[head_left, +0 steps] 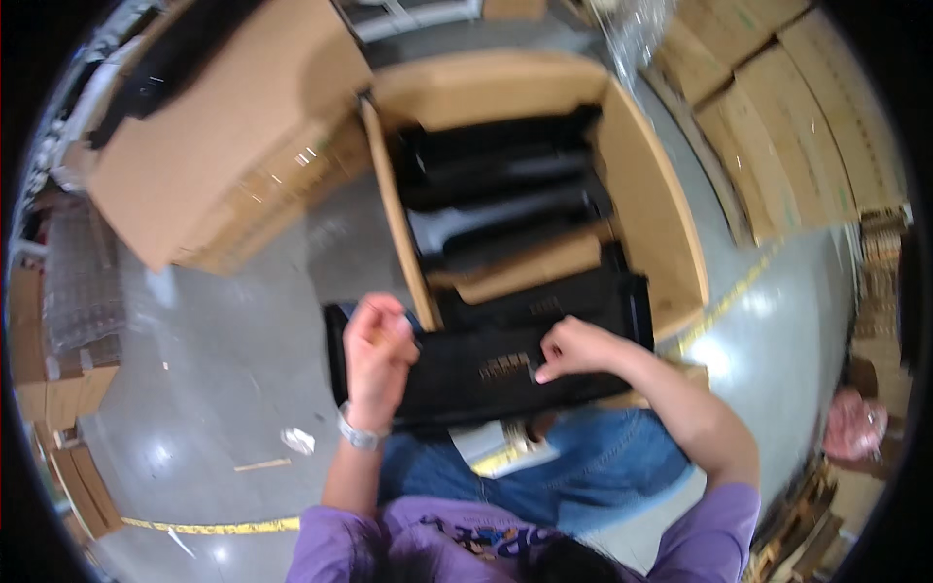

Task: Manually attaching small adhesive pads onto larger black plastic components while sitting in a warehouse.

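Note:
A long black panel lies across my lap, against the near side of an open cardboard box. Over the panel's left part is my left hand, its fingers curled closed; whatever it may hold is too blurred to make out. My right hand is pinched at the middle of the panel, beside a small patch of pale print. A tiny pale bit shows at its fingertips, too small to name. More black molded parts lie inside the box, partly in shadow.
At the upper left a large carton carries a black part. Stacked cartons stand at the right. Clear plastic wrap hangs at the top. A white and yellow sheet rests by my jeans. Paper scraps dot the grey floor.

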Demonstrator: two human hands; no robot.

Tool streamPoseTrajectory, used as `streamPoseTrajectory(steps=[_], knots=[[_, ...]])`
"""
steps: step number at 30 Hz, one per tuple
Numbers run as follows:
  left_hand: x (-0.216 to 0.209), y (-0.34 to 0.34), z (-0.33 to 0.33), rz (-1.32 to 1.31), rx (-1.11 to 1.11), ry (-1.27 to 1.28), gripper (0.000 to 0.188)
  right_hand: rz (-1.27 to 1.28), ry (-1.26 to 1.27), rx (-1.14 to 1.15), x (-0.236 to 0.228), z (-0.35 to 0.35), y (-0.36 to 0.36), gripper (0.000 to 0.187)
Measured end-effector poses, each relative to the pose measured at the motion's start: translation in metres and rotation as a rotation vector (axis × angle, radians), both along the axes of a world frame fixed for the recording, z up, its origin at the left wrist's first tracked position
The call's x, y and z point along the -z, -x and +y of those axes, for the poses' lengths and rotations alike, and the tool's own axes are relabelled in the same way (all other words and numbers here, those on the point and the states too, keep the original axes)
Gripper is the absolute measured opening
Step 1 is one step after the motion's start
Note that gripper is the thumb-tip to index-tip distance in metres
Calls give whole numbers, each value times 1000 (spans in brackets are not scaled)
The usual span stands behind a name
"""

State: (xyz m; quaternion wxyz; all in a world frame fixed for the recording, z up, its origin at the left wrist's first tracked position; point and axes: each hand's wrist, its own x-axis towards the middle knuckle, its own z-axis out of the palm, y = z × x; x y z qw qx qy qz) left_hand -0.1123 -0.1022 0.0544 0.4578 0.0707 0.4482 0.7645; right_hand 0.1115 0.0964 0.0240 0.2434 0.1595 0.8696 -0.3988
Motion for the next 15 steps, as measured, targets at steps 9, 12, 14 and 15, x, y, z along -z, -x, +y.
streamPoseTrajectory(steps=[9, 12, 14, 15], knots=[[-4, -34, -28, 1223, 674, 26, 31, 424, -114, 362, -125, -21, 35, 18], [16, -48, -39, 1891, 1103, 127, 23, 522, -154, 270, -153, -32, 36, 15], [36, -50, -37, 2000, 1201, 70, 18, 595, -268, 195, -161, -38, 32, 12], [33, -48, -31, 1928, 1278, 30, 16, 637, -281, 174, -173, -44, 31, 11]])
